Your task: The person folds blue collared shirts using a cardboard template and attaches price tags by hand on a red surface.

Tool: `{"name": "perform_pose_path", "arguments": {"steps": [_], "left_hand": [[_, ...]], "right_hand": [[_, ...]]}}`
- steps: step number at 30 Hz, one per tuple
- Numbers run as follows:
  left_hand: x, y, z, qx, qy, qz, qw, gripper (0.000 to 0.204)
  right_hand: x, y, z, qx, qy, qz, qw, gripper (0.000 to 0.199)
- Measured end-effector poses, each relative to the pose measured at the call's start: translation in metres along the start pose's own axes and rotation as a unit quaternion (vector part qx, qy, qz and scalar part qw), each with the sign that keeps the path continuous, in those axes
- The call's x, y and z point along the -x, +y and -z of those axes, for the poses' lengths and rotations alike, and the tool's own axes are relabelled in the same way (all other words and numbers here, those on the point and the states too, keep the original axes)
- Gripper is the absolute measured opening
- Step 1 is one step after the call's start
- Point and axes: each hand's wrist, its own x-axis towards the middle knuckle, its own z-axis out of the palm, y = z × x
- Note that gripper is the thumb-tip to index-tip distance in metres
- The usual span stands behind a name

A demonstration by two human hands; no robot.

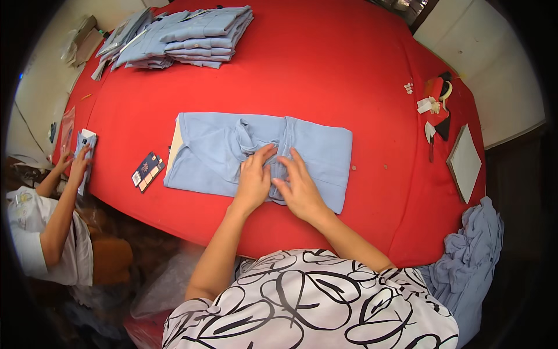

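The left hand point(254, 181) is partly extended, fingers close together and slightly bent, their tips resting on the light-blue shirt point(322, 154); whether it pinches any fabric cannot be told. The right hand point(299, 189) is open, fingers spread and thumb well apart, and lies over the shirt's middle with nothing gripped.

The shirt is smooth, matte woven cloth, folded to a wide, flat rectangle. Its side panels lie flat, with soft diagonal creases on the left one. At the center, between and ahead of the hands, the cloth gathers into curved, raised folds. A stiff cream board point(174, 152) projects from the shirt's left edge.

The shirt lies directly on a red tablecloth point(325, 70), which is slightly wrinkled. Left of the shirt, near the board, is a flat navy card point(148, 172) with pale panels. Beyond the shirt, to the far left, stands a layered stack of folded blue shirts point(200, 41). Well right of the shirt is a flat white panel point(465, 164); below and right of the shirt hangs a crumpled blue cloth heap point(468, 256). Far left of the shirt, a co-worker's hands point(80, 166) touch a narrow blue bundle point(86, 152). A pale wall point(494, 64) stands beyond the shirt, upper right.
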Motion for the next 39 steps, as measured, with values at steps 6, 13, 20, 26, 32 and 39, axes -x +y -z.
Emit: {"name": "perform_pose_path", "arguments": {"steps": [6, 13, 20, 26, 32, 39], "left_hand": [[0.012, 0.028, 0.014, -0.057, 0.057, -0.045, 0.996, 0.028], [0.017, 0.043, -0.02, -0.294, 0.036, -0.16, 0.942, 0.034], [0.016, 0.099, -0.05, -0.028, -0.072, -0.028, 0.997, 0.07], [-0.003, 0.098, 0.009, 0.077, -0.033, 0.131, 0.988, 0.054], [-0.028, -0.013, 0.194, 0.013, 0.088, 0.208, 0.974, 0.025], [-0.03, -0.103, 0.209, -0.305, 0.087, 0.317, 0.894, 0.049]], "right_hand": [[0.037, 0.022, 0.073, 0.077, 0.13, -0.015, 0.988, 0.038], [0.045, 0.06, 0.105, 0.198, 0.105, -0.197, 0.954, 0.034], [0.031, 0.024, 0.084, -0.389, 0.077, -0.149, 0.906, 0.031], [0.025, -0.01, 0.084, -0.534, 0.003, -0.068, 0.843, 0.075], [0.026, 0.003, 0.096, -0.463, -0.013, -0.133, 0.876, 0.06], [0.026, 0.01, 0.077, -0.384, -0.115, -0.206, 0.893, 0.034]]}}
